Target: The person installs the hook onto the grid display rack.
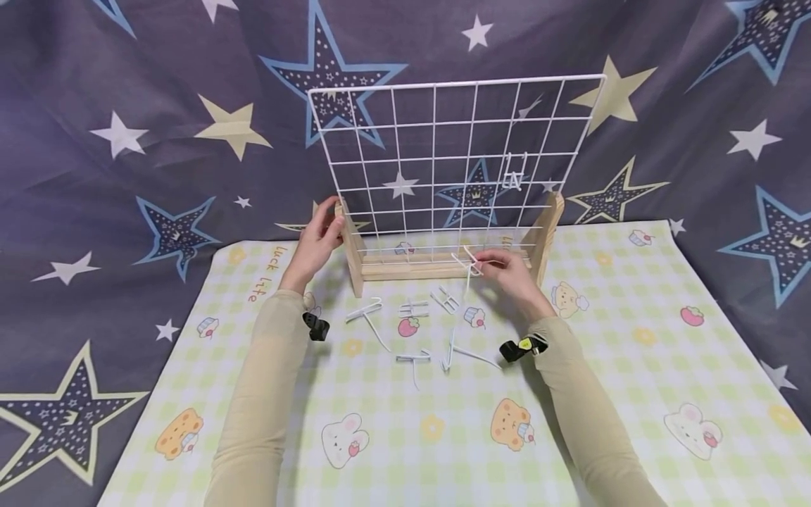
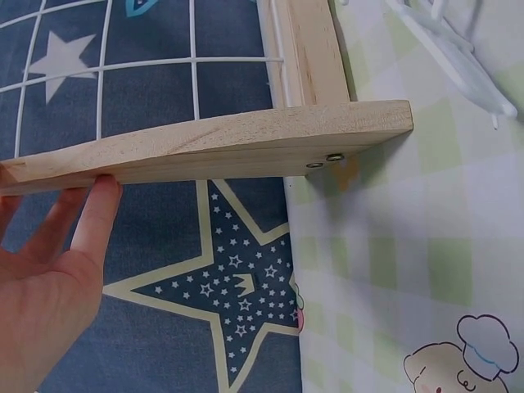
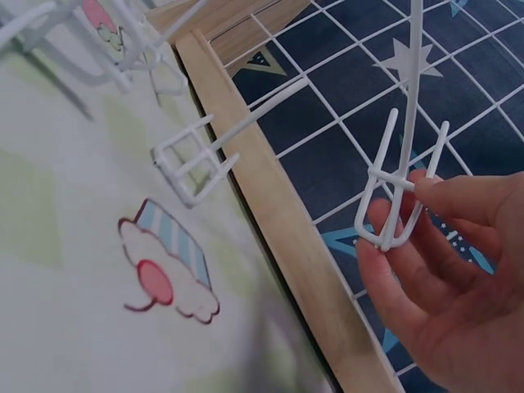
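Observation:
A white wire grid panel (image 1: 434, 162) stands upright in a wooden stand (image 1: 418, 270). At the panel's left, my left hand (image 1: 315, 243) rests on the outer face of the wooden side piece (image 2: 246, 146), with straight fingertips against the wood (image 2: 101, 188). My right hand (image 1: 509, 276) pinches a white wire hook (image 3: 383, 237) between thumb and fingers, in front of the panel's lower right. In the right wrist view its long prong points up and two shorter prongs flank it. Another white hook (image 1: 514, 179) hangs on the grid at the upper right.
Several loose white wire hooks lie on the checked tablecloth before the stand, among them a long one (image 1: 365, 312), a short one (image 1: 445, 301) and one nearer me (image 1: 414, 358). A dark star-patterned curtain (image 1: 171, 84) hangs behind the table.

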`<state>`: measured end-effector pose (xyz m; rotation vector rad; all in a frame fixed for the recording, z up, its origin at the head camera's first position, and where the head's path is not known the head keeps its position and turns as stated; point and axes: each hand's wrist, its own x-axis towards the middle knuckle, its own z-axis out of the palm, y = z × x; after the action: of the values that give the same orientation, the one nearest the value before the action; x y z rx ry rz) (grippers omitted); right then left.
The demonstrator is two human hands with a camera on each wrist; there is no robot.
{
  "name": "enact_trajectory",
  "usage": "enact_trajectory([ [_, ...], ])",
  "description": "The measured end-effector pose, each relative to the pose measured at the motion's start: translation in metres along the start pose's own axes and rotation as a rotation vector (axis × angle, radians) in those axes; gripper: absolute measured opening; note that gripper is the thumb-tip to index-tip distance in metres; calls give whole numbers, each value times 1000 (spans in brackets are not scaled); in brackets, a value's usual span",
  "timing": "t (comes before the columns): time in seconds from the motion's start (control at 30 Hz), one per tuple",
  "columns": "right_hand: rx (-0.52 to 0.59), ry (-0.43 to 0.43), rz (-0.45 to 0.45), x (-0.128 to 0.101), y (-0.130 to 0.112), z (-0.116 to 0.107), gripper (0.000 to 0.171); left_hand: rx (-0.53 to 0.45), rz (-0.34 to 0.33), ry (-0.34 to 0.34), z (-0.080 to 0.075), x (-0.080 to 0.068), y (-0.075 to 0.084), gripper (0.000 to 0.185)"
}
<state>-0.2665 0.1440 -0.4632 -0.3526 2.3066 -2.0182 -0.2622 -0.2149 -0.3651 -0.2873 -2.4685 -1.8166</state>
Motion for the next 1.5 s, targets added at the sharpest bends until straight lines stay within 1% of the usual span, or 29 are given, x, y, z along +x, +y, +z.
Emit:
enact_trajectory([
  [0.1,18,13,1,1,-3,0,25,7,-3,3,0,0,0,51],
  [0.33,65,80,-46,3,-11,-1,25,8,-9,9,1,0,1,50],
  [0.53,118,110,-28,4,-15,-4,27,16,-11,5,1,0,1,50],
  [0.7,131,126,-39,7,-15,-5,24,18,-14,2,2,0,2,50],
  [0.87,98,151,-48,9,-17,-5,25,24,-16,0,2,-1,2,50],
  [0.97,98,161,-45,9,-21,-5,25,29,-15,0,2,-1,1,50],
  [1.1,142,151,-66,9,-30,-4,24,35,0,0,1,2,-4,50],
  [1.27,165,162,-77,7,-45,-1,21,27,8,11,-2,11,-24,51],
  [1.33,163,172,-70,9,-42,-1,20,24,16,17,-3,15,-32,51],
  [1.4,164,181,-63,13,-34,-2,21,33,19,13,-3,12,-26,51],
  [1.5,162,192,-60,17,-22,-2,23,23,12,1,-1,6,-12,50],
])
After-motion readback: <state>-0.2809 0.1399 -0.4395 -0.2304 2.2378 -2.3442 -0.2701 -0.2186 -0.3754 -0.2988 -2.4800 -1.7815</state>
